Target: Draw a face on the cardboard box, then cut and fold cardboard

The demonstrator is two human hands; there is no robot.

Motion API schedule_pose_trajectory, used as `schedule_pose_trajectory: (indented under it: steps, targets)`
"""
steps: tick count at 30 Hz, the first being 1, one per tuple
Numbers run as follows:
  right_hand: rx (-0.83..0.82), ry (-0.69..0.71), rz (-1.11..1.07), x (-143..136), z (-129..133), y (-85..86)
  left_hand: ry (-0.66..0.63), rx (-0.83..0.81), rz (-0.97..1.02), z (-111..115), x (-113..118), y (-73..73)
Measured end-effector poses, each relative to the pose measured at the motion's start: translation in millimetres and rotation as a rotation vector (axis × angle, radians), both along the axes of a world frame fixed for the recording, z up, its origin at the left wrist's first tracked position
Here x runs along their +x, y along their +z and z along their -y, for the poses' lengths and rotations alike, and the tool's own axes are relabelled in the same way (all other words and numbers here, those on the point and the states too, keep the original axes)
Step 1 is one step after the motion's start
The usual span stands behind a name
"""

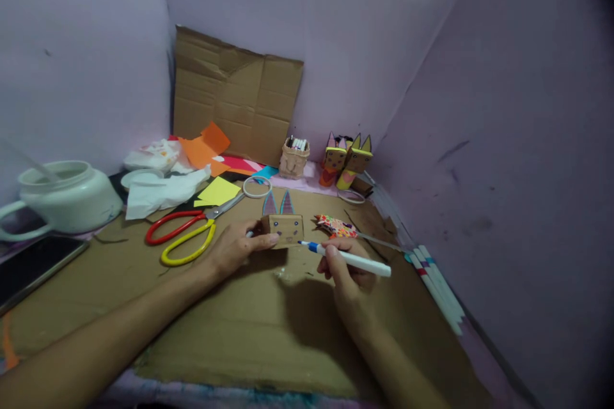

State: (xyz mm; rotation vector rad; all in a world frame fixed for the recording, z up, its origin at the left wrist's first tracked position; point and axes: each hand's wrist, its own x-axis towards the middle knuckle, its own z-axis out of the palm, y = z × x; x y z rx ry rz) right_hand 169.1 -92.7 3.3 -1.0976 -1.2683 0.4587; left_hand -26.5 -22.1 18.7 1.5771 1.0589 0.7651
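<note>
My left hand [240, 246] is closed on a small brown cardboard box head [289, 227], its thumb along the lower left of the front. The box has a drawn face with eyes and cheek spots, and two pointed purple ears edged in blue rise from its top. My right hand [346, 268] grips a white felt-tip marker [359, 262]. The marker's blue-collared tip points left, close to the box's lower right corner; whether it touches I cannot tell. Both hands are above a cardboard sheet [230, 326]. Behind the right hand lies a colourful patterned piece [336, 226].
Red-and-yellow-handled scissors [192, 233] lie left of my left hand. Further left are a white pot [71, 198] and a phone [38, 271]. Paper scraps [218, 192], a marker holder [294, 158] and two finished cardboard figures [345, 163] stand behind. Several markers [436, 287] lie right.
</note>
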Motion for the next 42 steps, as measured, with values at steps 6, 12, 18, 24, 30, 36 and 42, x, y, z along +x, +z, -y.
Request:
schedule_pose_trajectory:
  steps: [6,12,18,24,30,36,42]
  targets:
    - [0.168,0.007,0.359,1.1,2.3,-1.5,0.015,-0.009,0.010,1.4,1.1,1.2]
    - [0.260,0.014,0.472,1.1,-0.1,-5.4,0.006,-0.005,0.021,2.1,1.5,3.5]
    - [0.320,-0.002,0.495,1.4,-2.4,-9.2,0.013,0.003,0.004,0.8,0.7,3.0]
    - [0.327,0.006,0.504,0.1,-3.1,-8.4,0.004,0.004,0.032,1.3,1.3,3.1]
    - [0.325,0.011,0.502,0.2,-4.4,-8.8,-0.014,-0.010,0.067,-0.4,1.1,0.0]
    - [0.328,0.016,0.505,0.1,-3.8,-9.5,-0.028,-0.015,0.075,-0.9,0.7,-1.5]
    - [0.330,0.020,0.512,-0.6,-3.8,-9.6,-0.002,-0.024,0.052,-0.4,0.0,-0.7]
